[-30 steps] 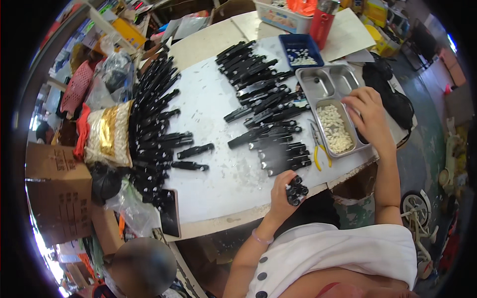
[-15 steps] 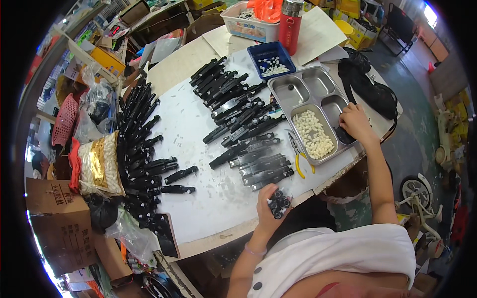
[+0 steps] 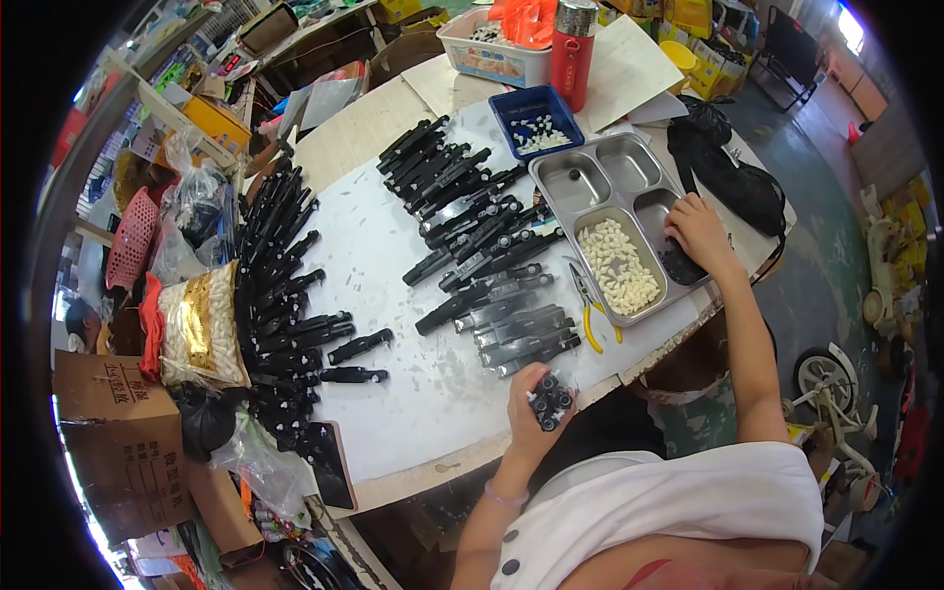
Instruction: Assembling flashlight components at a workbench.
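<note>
At the table's near edge my left hand [image 3: 527,413] is closed round a bunch of black cylindrical parts [image 3: 551,401], their round ends turned up and small white pieces among them. My right hand [image 3: 696,234] reaches into a compartment of the metal tray [image 3: 629,204]. Its fingers are bent down at small black parts [image 3: 680,264]; whatever is between the fingertips is too small to make out. In the neighbouring compartment lie many small cream-white pieces [image 3: 619,267]. Yellow-handled pliers [image 3: 593,313] rest beside the tray.
Rows of black elongated parts [image 3: 462,211] cover the table's middle, and more are piled [image 3: 285,295] along its left side. A blue bin [image 3: 511,116] of white pieces, a red flask [image 3: 573,59] and a white tub [image 3: 492,57] stand at the back. A phone [image 3: 332,464] lies near left.
My right hand has moved slightly up and left within the tray compartment, showing more of the black parts. The left hand keeps its bunch in nearly the same place.
</note>
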Motion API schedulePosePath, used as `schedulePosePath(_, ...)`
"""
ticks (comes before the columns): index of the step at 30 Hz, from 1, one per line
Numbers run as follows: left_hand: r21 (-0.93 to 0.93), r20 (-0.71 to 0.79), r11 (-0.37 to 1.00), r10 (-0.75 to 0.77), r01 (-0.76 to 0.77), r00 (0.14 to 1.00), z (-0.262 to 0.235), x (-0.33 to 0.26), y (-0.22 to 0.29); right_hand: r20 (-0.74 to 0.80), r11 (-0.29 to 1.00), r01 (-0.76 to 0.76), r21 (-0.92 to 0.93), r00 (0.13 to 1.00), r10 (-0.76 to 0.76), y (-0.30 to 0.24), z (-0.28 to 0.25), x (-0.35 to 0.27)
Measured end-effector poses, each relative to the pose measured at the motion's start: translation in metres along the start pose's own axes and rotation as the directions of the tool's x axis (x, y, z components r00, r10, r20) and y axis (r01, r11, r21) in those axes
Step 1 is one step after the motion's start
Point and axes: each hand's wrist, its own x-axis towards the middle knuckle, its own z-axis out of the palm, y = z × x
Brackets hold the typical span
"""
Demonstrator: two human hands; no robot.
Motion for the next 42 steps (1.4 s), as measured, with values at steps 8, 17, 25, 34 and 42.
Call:
schedulePosePath(8,0.04,0.028,0.999,-0.01,0.009,1.0,-0.002,0.003,0.003,0.074,0.999,0.045,-0.031,0.996,-0.042,0.0,0.004,-0.001)
schedulePosePath(17,-0.055,-0.027,0.998,0.035,-0.036,0.999,0.0,0.002,-0.003,-0.084,0.49,0.483,0.725,0.769,-0.633,-0.153,-0.102,0.023)
schedulePosePath(25,0.07,0.053,0.995,-0.078,0.074,0.996,0.009,-0.002,-0.005,0.071,0.359,0.88,0.312,0.355,-0.932,-0.209,-0.133,0.034)
schedulePosePath(34,0.198,0.089,0.978,0.049,-0.066,0.995,0.009,-0.013,-0.023,0.277,0.353,0.936,0.02,0.334,-0.901,-0.24,-0.148,0.022)
schedulePosePath(42,-0.028,0.002,0.996,0.084,-0.084,0.996,0.0,0.003,-0.003,-0.045,0.434,0.778,0.455,0.506,-0.861,-0.194,-0.119,0.018)
